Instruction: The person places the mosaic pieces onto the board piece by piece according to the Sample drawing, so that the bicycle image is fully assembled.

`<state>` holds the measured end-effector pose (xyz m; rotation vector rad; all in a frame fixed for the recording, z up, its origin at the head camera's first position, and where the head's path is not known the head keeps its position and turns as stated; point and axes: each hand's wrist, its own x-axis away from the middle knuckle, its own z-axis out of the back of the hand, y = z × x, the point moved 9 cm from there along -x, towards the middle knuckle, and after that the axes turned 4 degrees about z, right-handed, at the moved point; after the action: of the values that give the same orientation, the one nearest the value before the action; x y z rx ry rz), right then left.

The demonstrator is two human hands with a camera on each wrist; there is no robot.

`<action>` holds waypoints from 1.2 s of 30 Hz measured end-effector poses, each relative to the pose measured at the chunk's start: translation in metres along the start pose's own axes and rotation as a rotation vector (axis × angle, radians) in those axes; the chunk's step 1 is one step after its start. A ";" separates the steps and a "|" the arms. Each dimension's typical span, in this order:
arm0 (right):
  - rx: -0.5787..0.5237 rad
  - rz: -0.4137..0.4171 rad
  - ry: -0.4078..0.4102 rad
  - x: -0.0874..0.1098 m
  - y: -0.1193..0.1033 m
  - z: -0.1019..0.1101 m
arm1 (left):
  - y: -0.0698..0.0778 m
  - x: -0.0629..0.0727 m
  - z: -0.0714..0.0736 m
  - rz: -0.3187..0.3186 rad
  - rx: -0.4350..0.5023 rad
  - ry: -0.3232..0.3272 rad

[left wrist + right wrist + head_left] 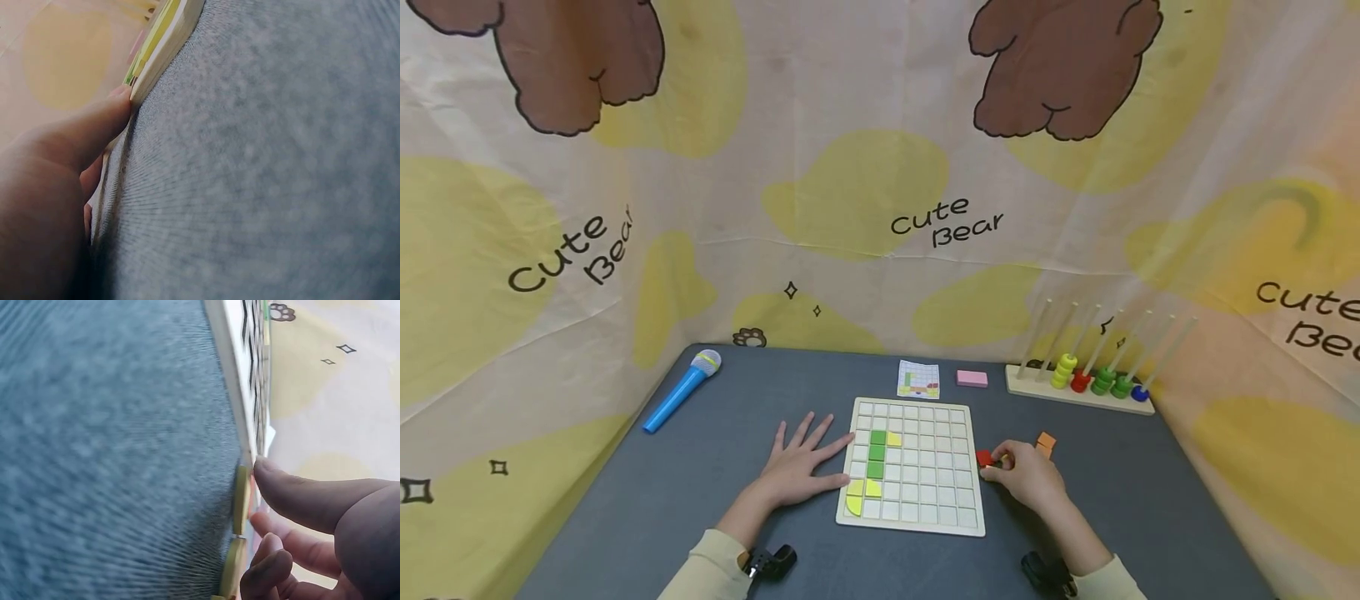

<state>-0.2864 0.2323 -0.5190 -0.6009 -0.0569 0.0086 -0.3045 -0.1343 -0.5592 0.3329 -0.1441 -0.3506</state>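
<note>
My left hand (797, 467) lies flat with its fingers spread, thumb and fingertips at the left edge of a white grid board (925, 508). In the left wrist view the thumb (103, 122) meets the board's rim. Several green tiles (877, 453) and yellow tiles (872, 488) sit in the board's left columns. Right of the board, my right hand (1028, 475) has its thumb and index finger at a red tile (984, 458), other fingers curled. The right wrist view shows thumb and index at the wooden-edged tile (241, 500), low on the table.
Orange tiles (1045, 443) lie just beyond the right hand. Behind the board are a pattern card (918, 380) and a pink block (972, 379). A peg stand (1078, 397) with coloured beads stands at the back right, a blue toy microphone (679, 397) at the left.
</note>
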 end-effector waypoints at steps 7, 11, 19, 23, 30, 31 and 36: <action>0.020 -0.011 -0.006 -0.003 0.005 -0.002 | -0.002 -0.001 -0.001 0.000 -0.015 0.013; 0.054 -0.032 -0.013 -0.002 0.007 0.000 | -0.002 0.000 -0.001 0.002 -0.009 0.012; 0.056 -0.058 -0.041 0.000 0.008 0.000 | -0.001 -0.001 0.000 0.000 -0.014 0.010; -0.017 -0.044 -0.030 -0.001 0.007 0.004 | -0.003 -0.001 -0.002 0.008 -0.025 -0.001; -0.124 -0.034 -0.021 -0.004 -0.003 0.013 | -0.003 0.000 -0.002 0.011 -0.017 -0.007; -0.133 -0.033 -0.021 -0.004 -0.004 0.013 | -0.003 0.000 -0.002 0.011 -0.015 -0.008; -0.172 -0.004 -0.014 -0.005 -0.018 0.009 | -0.002 0.000 -0.001 0.007 -0.010 -0.008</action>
<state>-0.2918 0.2228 -0.5016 -0.7728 -0.0727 0.0043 -0.3050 -0.1356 -0.5610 0.3215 -0.1509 -0.3454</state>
